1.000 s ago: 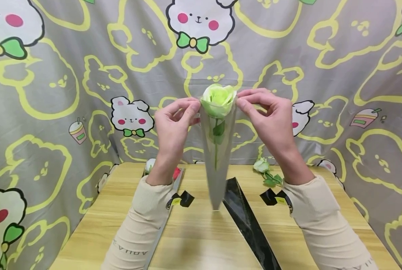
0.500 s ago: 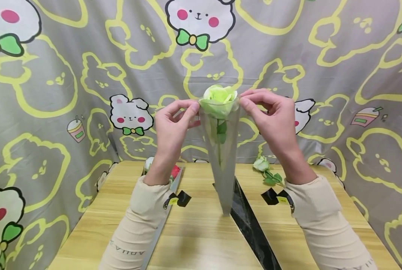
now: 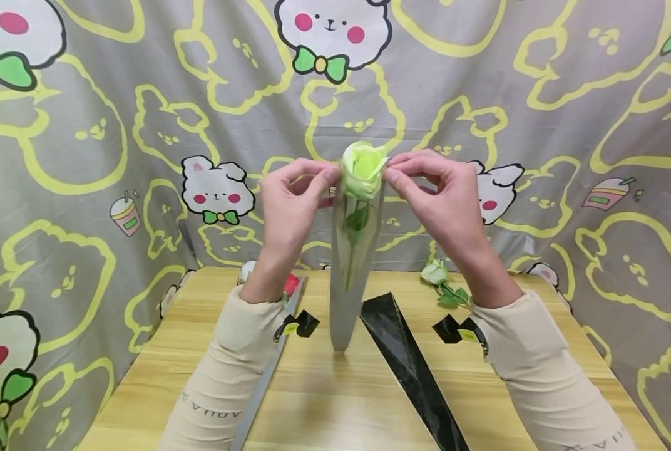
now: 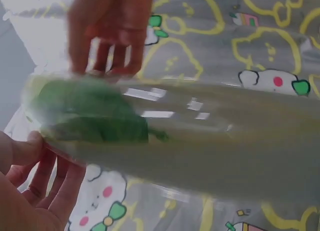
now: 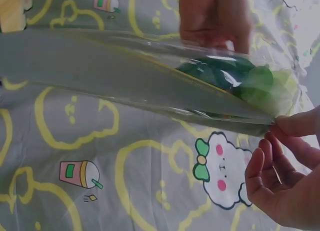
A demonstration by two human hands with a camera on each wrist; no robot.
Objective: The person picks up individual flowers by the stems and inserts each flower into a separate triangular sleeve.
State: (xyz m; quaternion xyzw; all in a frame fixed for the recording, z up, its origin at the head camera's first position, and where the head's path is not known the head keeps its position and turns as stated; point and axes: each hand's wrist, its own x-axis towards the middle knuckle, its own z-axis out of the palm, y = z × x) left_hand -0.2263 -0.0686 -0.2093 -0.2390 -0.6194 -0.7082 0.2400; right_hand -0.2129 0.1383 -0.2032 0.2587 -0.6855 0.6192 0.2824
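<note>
A pale green artificial rose (image 3: 363,169) stands upright inside a long clear and grey flower sleeve (image 3: 343,313). Its bloom shows at the wide top, with the leafy stem running down inside. My left hand (image 3: 293,207) pinches the sleeve's left top edge between thumb and fingers; my right hand (image 3: 442,197) pinches the right top edge. In the left wrist view the sleeve lies across the picture, blurred, with green leaves (image 4: 95,113) behind the film. From the right wrist, thumb and forefinger grip the sleeve's edge beside the bloom (image 5: 280,91).
On the wooden table (image 3: 313,388) lies a black flower sleeve (image 3: 414,369), right of centre. Another pale rose (image 3: 437,275) with leaves rests at the back right. Behind my left forearm are a red rose (image 3: 291,285), a white bloom and a grey-edged sleeve (image 3: 262,388). A patterned curtain surrounds the table.
The sleeve's lower tip swung right, then back left, and its body now looks more rounded. Both hands keep their pinch, and the right one has come closer to the left.
</note>
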